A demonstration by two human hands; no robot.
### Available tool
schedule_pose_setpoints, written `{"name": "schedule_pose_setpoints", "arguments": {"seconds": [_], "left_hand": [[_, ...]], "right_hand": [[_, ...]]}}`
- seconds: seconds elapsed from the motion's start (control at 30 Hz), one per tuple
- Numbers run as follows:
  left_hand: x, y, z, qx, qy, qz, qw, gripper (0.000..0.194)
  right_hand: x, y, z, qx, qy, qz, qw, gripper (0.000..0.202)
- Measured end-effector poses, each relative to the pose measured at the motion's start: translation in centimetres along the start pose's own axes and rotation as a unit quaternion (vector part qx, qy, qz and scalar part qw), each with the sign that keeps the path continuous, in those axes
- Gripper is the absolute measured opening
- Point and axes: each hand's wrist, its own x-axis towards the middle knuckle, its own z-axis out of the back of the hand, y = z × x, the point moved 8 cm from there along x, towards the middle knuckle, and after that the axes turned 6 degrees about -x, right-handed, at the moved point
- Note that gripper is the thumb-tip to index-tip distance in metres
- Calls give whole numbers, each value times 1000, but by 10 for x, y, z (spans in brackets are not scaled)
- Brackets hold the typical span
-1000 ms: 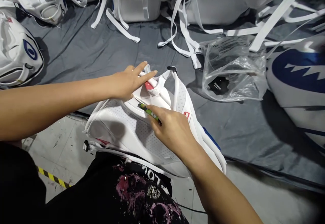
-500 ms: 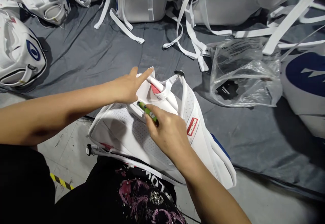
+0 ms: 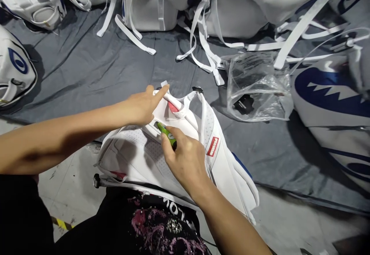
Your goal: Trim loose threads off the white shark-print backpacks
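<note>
A white backpack (image 3: 187,162) with a red label and perforated padding lies across my lap, its top leaning on the edge of the grey sheet. My left hand (image 3: 141,104) grips its top edge near the handle, index finger stretched along the white piping and the other fingers partly hidden. In my right hand (image 3: 186,158) is a small green tool with a dark tip (image 3: 166,133), whose exact kind I cannot make out. Its tip points at the backpack's upper seam, just below my left fingers. A red patch shows under the handle.
Several white and blue bags (image 3: 150,8) with loose white straps lie along the far side of the grey sheet (image 3: 86,66). A clear plastic bag (image 3: 260,89) holding black pieces sits to the right, beside a bag with a toothed blue design (image 3: 332,89).
The view has shifted, so the surrounding bags appear further left. Both hands stay at the same part of the backpack, with the green tool still at the seam.
</note>
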Motion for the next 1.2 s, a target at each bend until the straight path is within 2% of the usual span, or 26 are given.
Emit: {"name": "schedule_pose_setpoints", "arguments": {"seconds": [0.17,0.27,0.4,0.57,0.73,0.9,1.0,1.13,1.2], "left_hand": [[1,1,-1,-2,-8,-3,1000,101],[1,0,-1,0,-7,-8,1000,99],[1,-1,0,3,-16,-8,1000,99],[1,0,-1,6,-10,-6,1000,98],[1,-1,1,-3,-13,-5,1000,98],[0,-1,1,-9,-6,7,1000,97],[1,-1,1,-6,-12,4,1000,98],[1,0,-1,-5,-9,-5,1000,97],[0,0,0,-10,-10,-7,1000,97]], "right_hand": [[1,-1,-5,25,37,-16,999,31],[1,-2,-5,18,22,-20,999,34],[2,-1,-10,59,37,-8,998,33],[2,-2,-7,63,26,0,998,34],[1,-2,-2,-10,23,9,1000,35],[2,-1,-7,51,47,15,997,35],[4,-4,-7,50,34,2,998,36],[8,-3,-13,103,68,14,992,33],[10,-2,-12,102,66,23,992,34]]}}
